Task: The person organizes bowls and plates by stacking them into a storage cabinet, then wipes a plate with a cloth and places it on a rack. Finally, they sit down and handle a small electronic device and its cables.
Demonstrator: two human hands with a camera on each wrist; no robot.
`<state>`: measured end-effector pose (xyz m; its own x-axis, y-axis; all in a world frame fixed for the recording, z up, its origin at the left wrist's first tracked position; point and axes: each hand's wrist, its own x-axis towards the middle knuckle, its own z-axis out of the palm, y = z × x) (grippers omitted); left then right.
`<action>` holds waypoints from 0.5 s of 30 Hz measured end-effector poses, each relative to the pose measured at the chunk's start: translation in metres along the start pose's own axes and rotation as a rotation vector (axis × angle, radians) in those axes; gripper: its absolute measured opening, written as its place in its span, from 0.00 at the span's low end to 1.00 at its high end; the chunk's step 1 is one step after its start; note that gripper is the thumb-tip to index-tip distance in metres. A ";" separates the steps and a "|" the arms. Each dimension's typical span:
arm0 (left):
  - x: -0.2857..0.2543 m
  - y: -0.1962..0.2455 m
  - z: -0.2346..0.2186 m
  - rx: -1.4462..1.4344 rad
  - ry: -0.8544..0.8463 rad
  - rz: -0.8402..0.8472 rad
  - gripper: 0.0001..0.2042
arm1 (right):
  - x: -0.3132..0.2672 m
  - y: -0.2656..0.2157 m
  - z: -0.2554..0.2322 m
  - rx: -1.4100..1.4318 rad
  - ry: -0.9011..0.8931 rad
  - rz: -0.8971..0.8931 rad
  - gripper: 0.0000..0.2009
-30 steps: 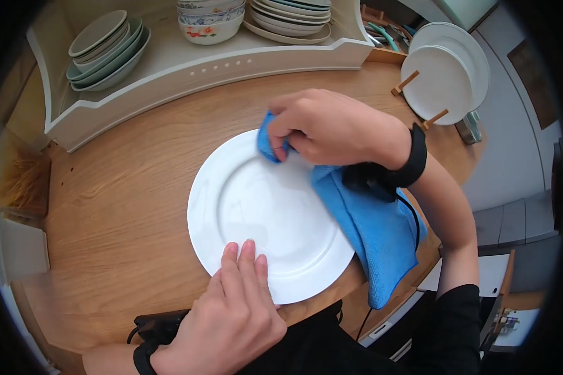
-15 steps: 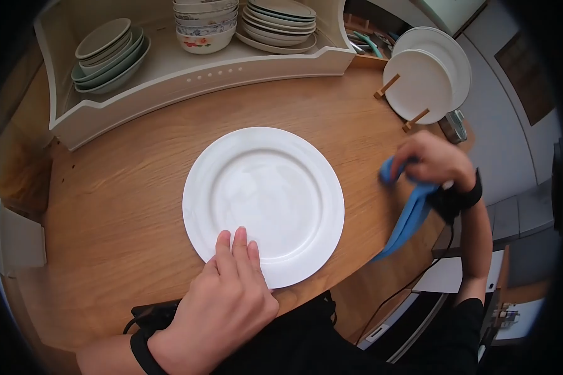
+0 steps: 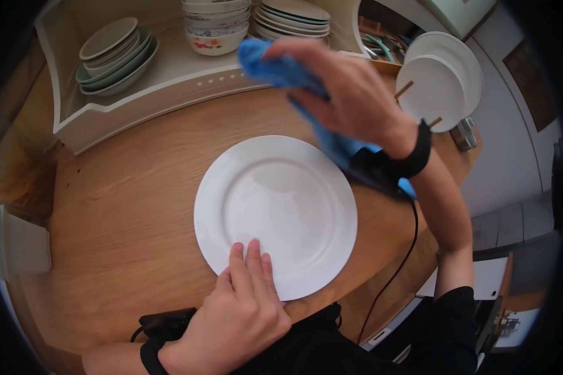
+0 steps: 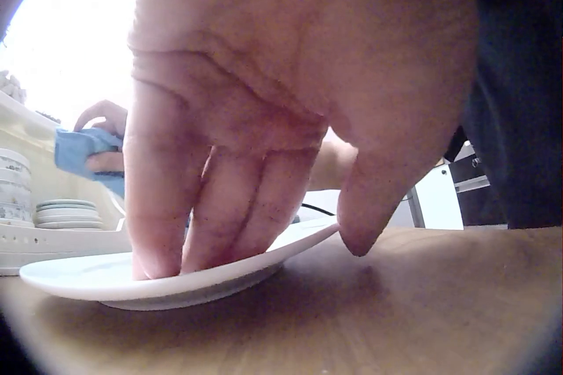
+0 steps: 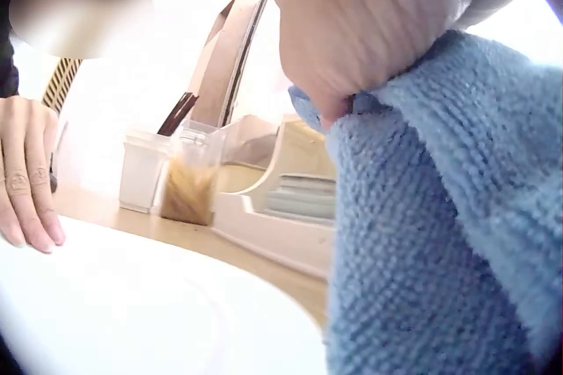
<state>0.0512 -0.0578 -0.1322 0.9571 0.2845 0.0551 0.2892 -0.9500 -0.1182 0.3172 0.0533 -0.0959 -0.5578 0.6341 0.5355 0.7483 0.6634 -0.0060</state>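
A white plate (image 3: 281, 200) lies on the wooden table, its wide rim near the front edge. My left hand (image 3: 241, 319) holds it at the near rim: the fingers (image 4: 158, 234) rest on its upper face and the thumb (image 4: 365, 212) sits against the rim's outer side. Raised over the far right of the plate, my right hand (image 3: 360, 94) grips a blue microfibre cloth (image 3: 278, 62). Part of the cloth hangs down past the wrist, as the right wrist view shows its folds (image 5: 396, 243) close up. The hand looks blurred in the head view.
A cream shelf unit (image 3: 156, 103) along the back holds stacked bowls (image 3: 216, 40) and plates (image 3: 291, 25). At the far right, white plates (image 3: 431, 94) stand in a wooden rack. A pale container (image 3: 28, 244) is at the left; a black cable (image 3: 394, 269) hangs from the right wrist.
My right hand wiped at the plate's far rim with the cloth, swung away right, and is now back left and raised. The left hand has stayed at the near rim.
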 end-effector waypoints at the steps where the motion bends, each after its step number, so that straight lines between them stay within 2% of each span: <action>1: 0.000 -0.001 0.000 0.004 -0.015 0.024 0.26 | 0.002 -0.003 0.016 0.096 0.013 -0.085 0.23; 3: -0.001 0.000 0.000 -0.001 -0.008 -0.003 0.24 | 0.002 -0.018 0.037 0.193 -0.118 -0.172 0.21; 5: 0.000 0.002 0.004 -0.010 0.008 -0.021 0.21 | -0.008 -0.031 0.049 0.321 -0.167 -0.201 0.21; 8: 0.001 0.002 0.012 0.064 0.037 0.000 0.19 | -0.018 -0.045 0.043 0.381 -0.213 -0.108 0.19; 10: 0.002 0.001 0.012 0.036 0.026 0.011 0.20 | -0.026 -0.043 0.035 0.395 -0.402 -0.016 0.18; 15: 0.001 0.006 0.016 0.046 0.027 -0.007 0.20 | -0.040 -0.041 0.023 0.513 -0.491 0.029 0.18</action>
<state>0.0537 -0.0610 -0.1485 0.9544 0.2868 0.0823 0.2968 -0.9408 -0.1634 0.3011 0.0097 -0.1366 -0.7279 0.6802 0.0871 0.5692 0.6701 -0.4765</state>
